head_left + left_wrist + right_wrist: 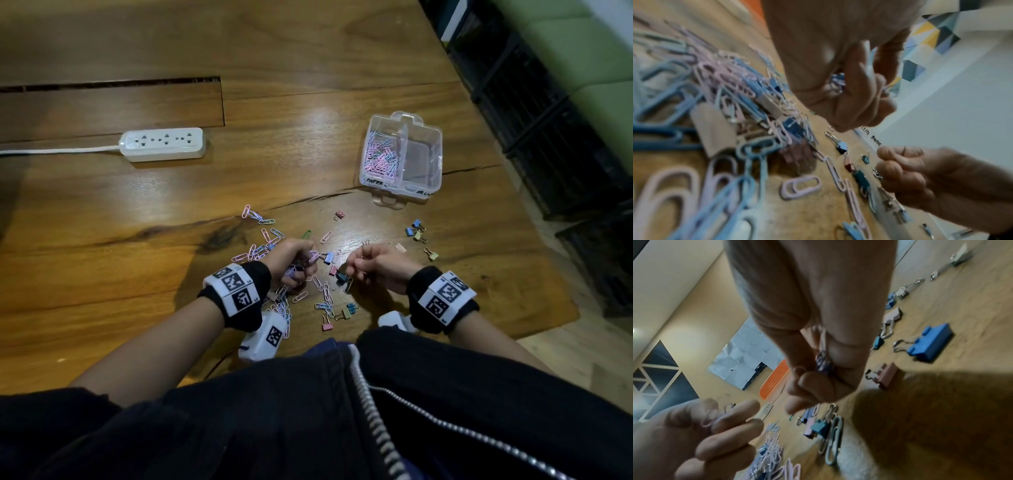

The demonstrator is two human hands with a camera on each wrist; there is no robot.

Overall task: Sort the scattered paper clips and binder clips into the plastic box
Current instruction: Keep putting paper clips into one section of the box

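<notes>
Low over the wooden table, my left hand (308,255) is curled round a bunch of pastel paper clips (836,82). Just right of it, my right hand (359,263) pinches a small binder clip (823,358) with a lilac body and silver wire loops. More paper clips (270,240) lie scattered under and left of the left hand. Loose binder clips (416,231) lie to the right, and others (337,315) near my body. The clear plastic box (435,161) stands open at the far right. Its left compartment holds paper clips (380,154); its right one looks empty.
A white power strip (162,144) with its cord lies at the far left. A long slot (109,83) cuts the tabletop behind it. The table's right edge (534,219) runs close past the box, with black crates (548,120) beyond.
</notes>
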